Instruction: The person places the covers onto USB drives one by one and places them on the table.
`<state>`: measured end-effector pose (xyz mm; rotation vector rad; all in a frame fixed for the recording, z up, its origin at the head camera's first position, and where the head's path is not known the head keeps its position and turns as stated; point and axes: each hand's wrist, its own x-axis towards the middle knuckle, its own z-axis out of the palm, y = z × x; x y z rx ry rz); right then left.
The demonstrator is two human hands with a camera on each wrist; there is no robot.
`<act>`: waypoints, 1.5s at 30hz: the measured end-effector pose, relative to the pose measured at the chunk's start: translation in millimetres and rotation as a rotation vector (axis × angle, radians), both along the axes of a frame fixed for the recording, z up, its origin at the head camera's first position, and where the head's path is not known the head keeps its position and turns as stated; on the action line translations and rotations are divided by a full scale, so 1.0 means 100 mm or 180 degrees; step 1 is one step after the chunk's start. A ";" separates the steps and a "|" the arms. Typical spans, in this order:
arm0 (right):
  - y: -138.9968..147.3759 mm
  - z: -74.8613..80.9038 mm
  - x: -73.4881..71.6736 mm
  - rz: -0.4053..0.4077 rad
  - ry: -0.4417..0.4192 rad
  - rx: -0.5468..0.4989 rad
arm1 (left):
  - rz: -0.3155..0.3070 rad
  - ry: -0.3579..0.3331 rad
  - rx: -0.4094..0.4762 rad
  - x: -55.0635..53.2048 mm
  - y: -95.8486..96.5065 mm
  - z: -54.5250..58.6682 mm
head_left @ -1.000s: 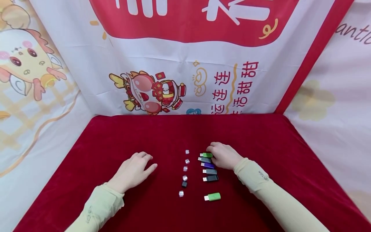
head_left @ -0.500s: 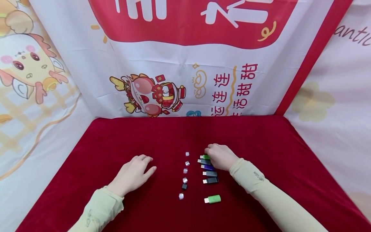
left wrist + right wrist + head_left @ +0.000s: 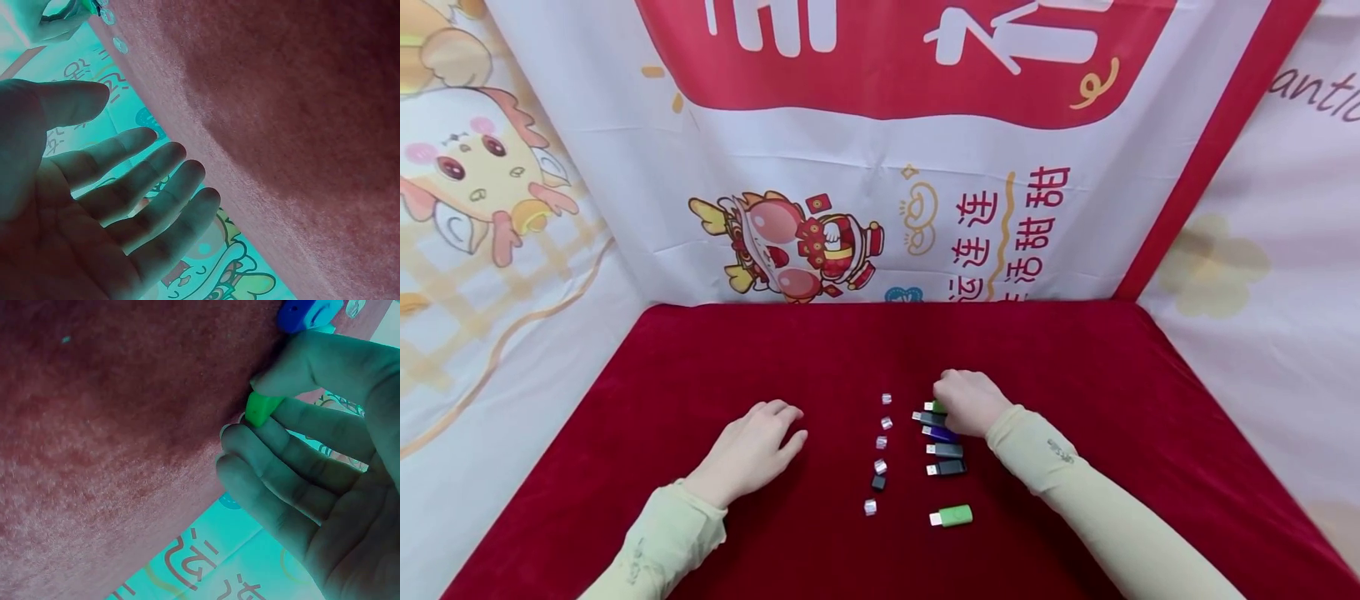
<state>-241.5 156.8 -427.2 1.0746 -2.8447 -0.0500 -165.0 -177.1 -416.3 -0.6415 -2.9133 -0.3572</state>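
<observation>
My right hand (image 3: 973, 404) pinches a green USB stick (image 3: 934, 407) at the far end of a column of sticks. In the right wrist view the thumb and fingers close round the green stick's (image 3: 261, 409) end. Just nearer lie a dark grey USB stick (image 3: 931, 418) and a purple one, partly behind the hand. Below them are a grey USB stick (image 3: 945, 450), a black one and, set apart, another green USB stick (image 3: 953, 516). All metal plugs point left. My left hand (image 3: 748, 450) rests palm down over the cloth, fingers relaxed, holding nothing.
Left of the sticks runs a column of several small clear cubes, one at the near end (image 3: 870, 507), with a small black block (image 3: 878, 482) among them. Red cloth (image 3: 820, 550) covers the table. Printed fabric walls (image 3: 850, 142) stand behind and at both sides.
My right hand has closed further over the far green USB stick, which has shifted slightly right and shows less of its body. The left hand stays in place.
</observation>
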 end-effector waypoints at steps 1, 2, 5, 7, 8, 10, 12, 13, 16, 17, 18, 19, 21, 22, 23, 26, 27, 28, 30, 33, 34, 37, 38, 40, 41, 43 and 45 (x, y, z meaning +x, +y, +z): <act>0.00 0.01 0.00 -0.0024 -0.0045 -0.0018 | -0.0003 0.0009 0.0008 0.00 0.00 0.00; 0.01 0.02 0.01 -0.0044 -0.0082 -0.0025 | -0.0008 0.0018 0.0013 0.00 0.01 0.00; 0.02 0.04 0.01 -0.0081 -0.0164 -0.0080 | -0.0022 0.0031 0.0015 0.00 0.01 0.00; 0.03 0.05 0.01 -0.0098 -0.0219 -0.0111 | -0.0034 0.0026 0.0015 0.00 0.02 -0.01; 0.03 0.05 0.00 -0.0106 -0.0240 -0.0117 | -0.0047 0.0029 0.0012 -0.01 0.03 -0.01; 0.04 0.06 0.00 -0.0113 -0.0289 -0.0156 | -0.0073 0.0038 0.0013 -0.02 0.05 -0.02; 0.06 0.07 -0.01 -0.0116 -0.0349 -0.0214 | -0.0104 0.0044 0.0022 -0.04 0.07 -0.02; 0.07 0.07 -0.01 -0.0107 -0.0367 -0.0262 | -0.0122 0.0048 0.0021 -0.05 0.08 -0.02; 0.12 0.09 -0.01 -0.0049 -0.0367 -0.0476 | -0.0149 0.0058 0.0012 -0.08 0.12 0.00; 0.14 0.09 -0.01 -0.0033 -0.0353 -0.0551 | -0.0159 0.0057 0.0004 -0.09 0.14 0.00; 0.16 0.09 0.00 -0.0036 -0.0344 -0.0629 | -0.0170 0.0060 -0.0004 -0.10 0.15 0.01; 0.18 0.10 0.01 -0.0038 -0.0312 -0.0701 | -0.0178 0.0063 -0.0006 -0.10 0.16 0.02; 0.21 0.12 0.04 -0.0066 -0.0285 -0.0856 | -0.0199 0.0057 -0.0006 -0.11 0.18 0.04; 0.23 0.13 0.06 -0.0097 -0.0287 -0.0928 | -0.0211 0.0047 0.0000 -0.12 0.19 0.05; 0.24 0.14 0.09 -0.0116 -0.0293 -0.1016 | -0.0225 0.0049 0.0002 -0.12 0.20 0.06; 0.26 0.17 0.16 -0.0153 -0.0291 -0.1243 | -0.0247 0.0044 0.0006 -0.13 0.21 0.07; 0.27 0.18 0.18 -0.0148 -0.0285 -0.1305 | -0.0245 0.0037 0.0002 -0.13 0.22 0.07; 0.27 0.18 0.19 -0.0139 -0.0275 -0.1367 | -0.0243 0.0032 -0.0007 -0.14 0.22 0.07; 0.28 0.20 0.21 -0.0102 -0.0231 -0.1456 | -0.0234 0.0017 -0.0021 -0.17 0.23 0.07; 0.29 0.22 0.22 -0.0028 -0.0159 -0.1558 | -0.0217 -0.0041 -0.0062 -0.23 0.26 0.07; 0.29 0.22 0.22 -0.0015 -0.0130 -0.1590 | -0.0219 -0.0060 -0.0081 -0.27 0.28 0.08; 0.28 0.25 0.21 0.0014 -0.0086 -0.1676 | -0.0228 -0.0116 -0.0158 -0.37 0.35 0.09; 0.27 0.25 0.21 0.0018 -0.0082 -0.1699 | -0.0236 -0.0135 -0.0185 -0.40 0.37 0.10; 0.25 0.26 0.21 0.0029 -0.0089 -0.1738 | -0.0269 -0.0165 -0.0240 -0.47 0.42 0.10; 0.24 0.26 0.22 0.0034 -0.0106 -0.1753 | -0.0290 -0.0172 -0.0273 -0.50 0.45 0.10; 0.22 0.26 0.23 0.0034 -0.0124 -0.1765 | -0.0333 -0.0186 -0.0327 -0.55 0.51 0.09; 0.21 0.26 0.25 0.0024 -0.0144 -0.1776 | -0.0382 -0.0194 -0.0371 -0.59 0.57 0.09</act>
